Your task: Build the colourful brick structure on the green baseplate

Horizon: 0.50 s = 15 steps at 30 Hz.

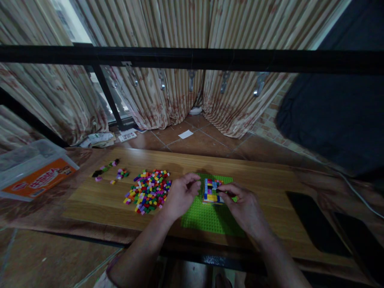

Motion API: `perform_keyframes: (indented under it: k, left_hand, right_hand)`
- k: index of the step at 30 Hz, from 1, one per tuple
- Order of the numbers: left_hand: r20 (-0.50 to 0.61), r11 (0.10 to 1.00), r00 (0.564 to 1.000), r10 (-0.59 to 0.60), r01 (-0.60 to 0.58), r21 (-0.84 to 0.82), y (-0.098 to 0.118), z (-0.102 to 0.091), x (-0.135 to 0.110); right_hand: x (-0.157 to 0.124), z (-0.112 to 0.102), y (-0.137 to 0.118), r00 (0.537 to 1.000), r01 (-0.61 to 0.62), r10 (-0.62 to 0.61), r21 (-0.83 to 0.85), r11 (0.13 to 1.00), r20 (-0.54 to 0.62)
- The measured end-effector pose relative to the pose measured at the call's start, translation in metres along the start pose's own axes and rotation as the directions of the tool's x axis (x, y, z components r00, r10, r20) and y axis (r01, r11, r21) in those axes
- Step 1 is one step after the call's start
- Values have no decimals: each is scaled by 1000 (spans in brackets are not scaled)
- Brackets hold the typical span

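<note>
A green baseplate (207, 218) lies on the wooden board (99, 200), with a small multicoloured brick structure (211, 191) built on its far part. My left hand (180, 196) rests at the plate's left edge, fingers curled and pinched beside the structure; what they hold is too small to make out. My right hand (243, 204) reaches in from the right, its fingertips pinched against the structure's right side. A heap of loose coloured bricks (148, 190) lies just left of my left hand.
Smaller clusters of bricks (109, 170) lie at the board's far left. A clear plastic box with an orange label (33, 172) stands at the left. Two dark flat objects (312, 222) lie on the right. Curtains and a black rail are beyond the table.
</note>
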<state>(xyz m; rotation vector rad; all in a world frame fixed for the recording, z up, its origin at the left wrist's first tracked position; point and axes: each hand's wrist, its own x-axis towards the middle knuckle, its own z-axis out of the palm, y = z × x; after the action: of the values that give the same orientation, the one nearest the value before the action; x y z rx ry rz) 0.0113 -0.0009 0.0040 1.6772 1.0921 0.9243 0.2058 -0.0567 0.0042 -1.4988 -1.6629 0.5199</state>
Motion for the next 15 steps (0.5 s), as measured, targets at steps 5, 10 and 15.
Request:
perform_keyframes:
  k: [5, 10, 15]
  left_hand:
    - [-33, 993, 993, -109, 108, -49, -20, 3, 9]
    - [23, 969, 984, -179, 180, -171, -21, 16, 11]
    - [77, 931, 976, -204, 218, -293, -14, 22, 9]
  right_hand:
    - [1, 13, -1, 997, 61, -64, -65, 996, -36]
    - [5, 23, 0, 991, 103, -110, -101, 990, -73]
    - [8, 27, 4, 990, 106, -115, -100, 989, -84]
